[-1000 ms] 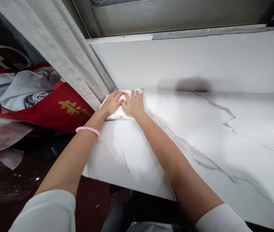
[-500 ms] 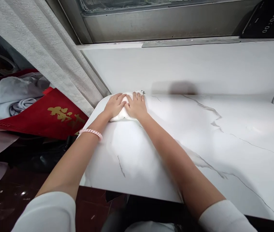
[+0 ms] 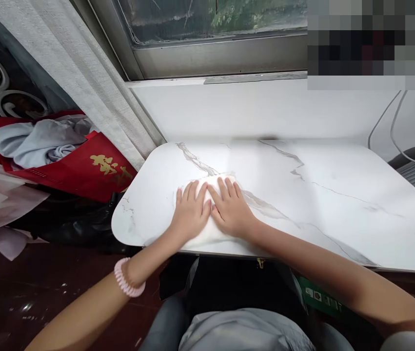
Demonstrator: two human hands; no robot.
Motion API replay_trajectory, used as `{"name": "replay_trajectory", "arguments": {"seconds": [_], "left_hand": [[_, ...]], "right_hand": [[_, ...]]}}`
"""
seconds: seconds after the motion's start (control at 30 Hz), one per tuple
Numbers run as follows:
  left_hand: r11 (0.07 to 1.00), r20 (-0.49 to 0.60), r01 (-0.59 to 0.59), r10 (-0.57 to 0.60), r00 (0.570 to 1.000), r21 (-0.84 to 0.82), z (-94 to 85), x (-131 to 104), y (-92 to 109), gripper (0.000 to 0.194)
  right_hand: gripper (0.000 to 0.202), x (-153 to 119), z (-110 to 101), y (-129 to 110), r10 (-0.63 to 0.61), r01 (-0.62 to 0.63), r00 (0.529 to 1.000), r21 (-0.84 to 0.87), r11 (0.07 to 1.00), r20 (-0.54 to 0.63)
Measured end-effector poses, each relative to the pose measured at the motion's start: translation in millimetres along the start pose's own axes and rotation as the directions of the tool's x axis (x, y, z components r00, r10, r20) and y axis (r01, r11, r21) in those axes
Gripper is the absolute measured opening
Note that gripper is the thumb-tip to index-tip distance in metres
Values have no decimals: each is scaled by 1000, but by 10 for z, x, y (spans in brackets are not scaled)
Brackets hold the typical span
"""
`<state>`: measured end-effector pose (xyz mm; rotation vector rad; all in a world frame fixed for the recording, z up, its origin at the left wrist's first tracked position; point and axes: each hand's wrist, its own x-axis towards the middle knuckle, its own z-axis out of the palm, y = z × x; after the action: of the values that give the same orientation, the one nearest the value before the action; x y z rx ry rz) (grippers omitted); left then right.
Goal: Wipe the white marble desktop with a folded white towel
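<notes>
A white cloth (image 3: pixel 210 230) lies on the white marble-patterned tabletop (image 3: pixel 339 170), close to its front edge. My left hand (image 3: pixel 191 207) presses flat on the cloth's left part, fingers stretched forward. On the right part, my right hand (image 3: pixel 232 207) also lies flat with its fingers apart. The thumbs nearly meet over the middle of the cloth. Both palms hide much of it. A pink coiled band (image 3: pixel 128 279) circles my left wrist.
A red bag (image 3: pixel 83 168) with grey-blue clothes (image 3: pixel 42 139) stands left of the table, beside a pale curtain (image 3: pixel 93 83). Behind the table is a white wall below a window (image 3: pixel 214 58). A cable (image 3: pixel 393 126) hangs at the right. The upper right is pixelated.
Both hands have drawn the cloth from the table's back left corner toward the front edge. The camera view has shifted, showing more of the window and the right side.
</notes>
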<state>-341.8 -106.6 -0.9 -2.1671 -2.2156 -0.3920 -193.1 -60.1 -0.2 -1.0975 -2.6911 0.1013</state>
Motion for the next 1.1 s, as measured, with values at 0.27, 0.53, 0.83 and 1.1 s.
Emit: {"name": "replay_trajectory", "arguments": {"seconds": [0.27, 0.53, 0.83, 1.1], "left_hand": [[999, 39, -48, 48, 998, -8, 56, -287, 588, 54], [991, 134, -137, 134, 982, 12, 121, 944, 335, 51], [996, 22, -74, 76, 997, -47, 401, 2217, 286, 46], [999, -18, 27, -28, 999, -42, 500, 2224, 594, 50]], "right_hand": [[61, -625, -161, 181, 19, -15, 999, -75, 997, 50], [58, 388, -123, 684, 216, -215, 973, -26, 976, 84], [51, 1447, 61, 1543, 285, -270, 953, 138, 953, -104], [62, 1335, -25, 1774, 253, -246, 964, 86, 965, -78]]}}
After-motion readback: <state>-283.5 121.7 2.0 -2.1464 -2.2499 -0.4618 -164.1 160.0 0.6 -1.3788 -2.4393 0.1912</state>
